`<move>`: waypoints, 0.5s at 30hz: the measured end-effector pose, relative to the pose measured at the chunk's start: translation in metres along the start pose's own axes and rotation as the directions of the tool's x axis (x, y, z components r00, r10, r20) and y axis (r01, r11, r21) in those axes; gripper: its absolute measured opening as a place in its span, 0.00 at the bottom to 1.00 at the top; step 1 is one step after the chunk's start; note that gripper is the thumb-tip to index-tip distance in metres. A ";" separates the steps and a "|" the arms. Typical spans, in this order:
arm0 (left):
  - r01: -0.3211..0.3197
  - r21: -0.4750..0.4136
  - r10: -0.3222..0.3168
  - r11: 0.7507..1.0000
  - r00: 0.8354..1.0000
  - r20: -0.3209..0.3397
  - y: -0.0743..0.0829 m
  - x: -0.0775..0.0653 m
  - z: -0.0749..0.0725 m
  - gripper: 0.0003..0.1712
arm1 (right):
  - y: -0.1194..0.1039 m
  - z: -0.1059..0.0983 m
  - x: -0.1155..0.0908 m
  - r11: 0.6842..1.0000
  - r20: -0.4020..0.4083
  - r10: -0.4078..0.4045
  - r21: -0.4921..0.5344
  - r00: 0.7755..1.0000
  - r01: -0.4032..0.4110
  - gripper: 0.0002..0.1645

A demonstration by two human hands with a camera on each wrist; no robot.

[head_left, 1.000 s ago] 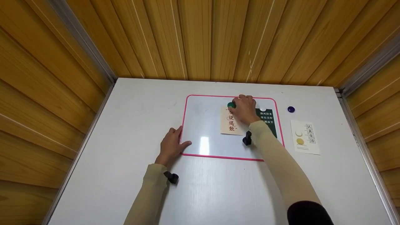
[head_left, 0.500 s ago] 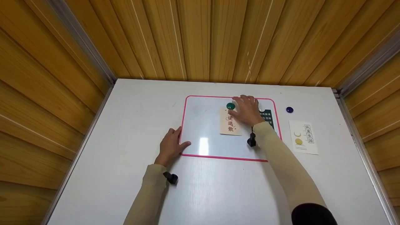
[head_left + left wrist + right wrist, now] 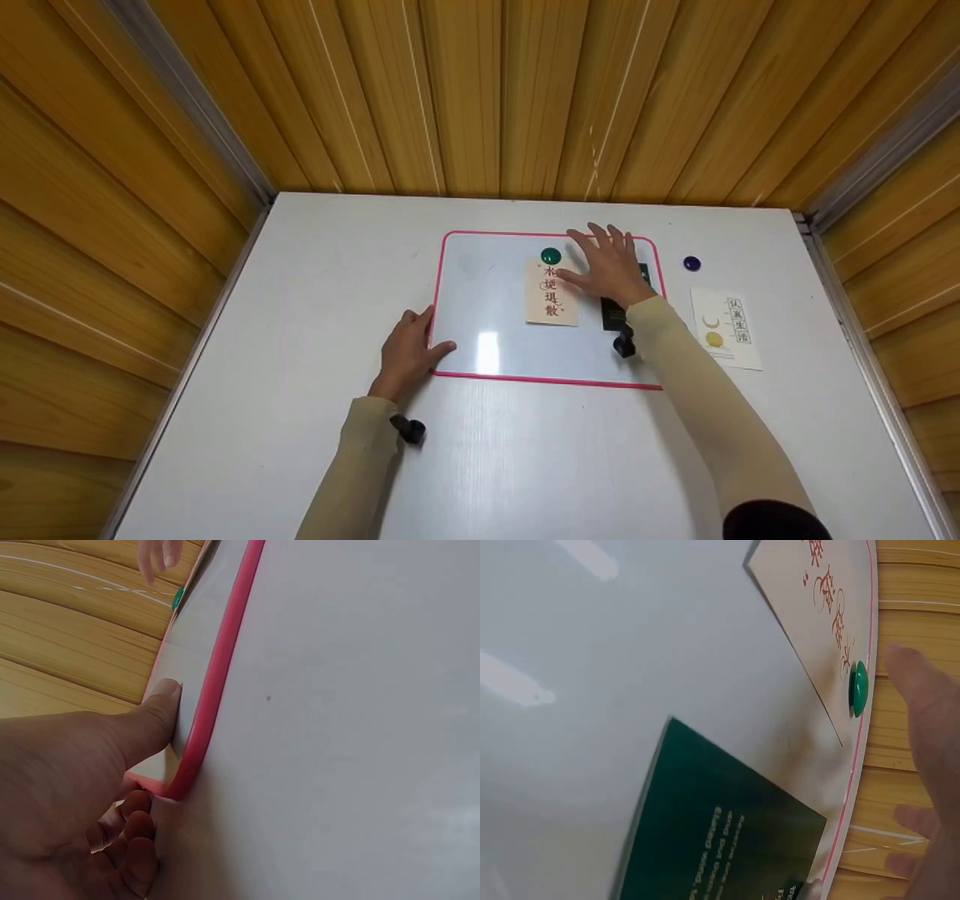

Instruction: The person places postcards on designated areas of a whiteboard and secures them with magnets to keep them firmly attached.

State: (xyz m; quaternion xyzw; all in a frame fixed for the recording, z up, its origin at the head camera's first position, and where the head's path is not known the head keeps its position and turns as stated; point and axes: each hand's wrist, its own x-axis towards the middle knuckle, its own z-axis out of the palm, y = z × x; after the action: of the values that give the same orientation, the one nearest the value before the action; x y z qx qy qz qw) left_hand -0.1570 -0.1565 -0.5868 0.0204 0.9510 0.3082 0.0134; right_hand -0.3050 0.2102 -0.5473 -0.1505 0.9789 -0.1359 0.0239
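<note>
A whiteboard [image 3: 480,300] with a pink frame lies on the table. My left hand [image 3: 409,349] holds its near left corner, the thumb [image 3: 154,716] over the surface and the other fingers at the outer side of the edge. A round green magnet [image 3: 551,256] sits at the top of a cream card [image 3: 551,307] with red characters. Just right of that card my right hand [image 3: 611,266] hovers, fingers spread and holding nothing. Beneath it lies a dark green card [image 3: 720,817], partly hidden by the hand in the head view; something pale at its top edge is mostly out of sight.
Right of the board, a purple round magnet [image 3: 691,263] lies on the white table [image 3: 322,262]. A white card [image 3: 725,330] with a moon and a yellow disc rests below it. Wood-panelled walls [image 3: 480,97] close off the back and sides.
My right hand has let go of the green magnet and moved right, its fingers spreading. The cream card and magnet now show fully. My left hand stays at the board's corner.
</note>
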 end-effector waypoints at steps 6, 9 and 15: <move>-0.003 -0.004 0.003 1.000 1.000 -0.003 0.001 -0.001 0.000 0.49 | 0.010 -0.007 -0.011 1.000 -0.012 0.005 -0.006 1.000 -0.005 0.52; 0.008 -0.005 -0.008 1.000 1.000 -0.001 0.003 -0.001 -0.001 0.49 | 0.016 -0.011 -0.016 1.000 -0.006 0.011 -0.017 1.000 -0.011 0.53; 0.010 -0.003 -0.010 1.000 1.000 0.001 0.003 0.000 -0.001 0.49 | 0.028 -0.020 -0.027 1.000 -0.030 0.025 0.002 0.999 -0.025 0.53</move>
State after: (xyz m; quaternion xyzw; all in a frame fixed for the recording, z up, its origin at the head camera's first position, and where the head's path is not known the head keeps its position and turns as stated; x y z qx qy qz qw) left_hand -0.1565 -0.1543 -0.5840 0.0158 0.9506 0.3097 0.0156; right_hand -0.2890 0.2492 -0.5358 -0.1361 0.9809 -0.1387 0.0112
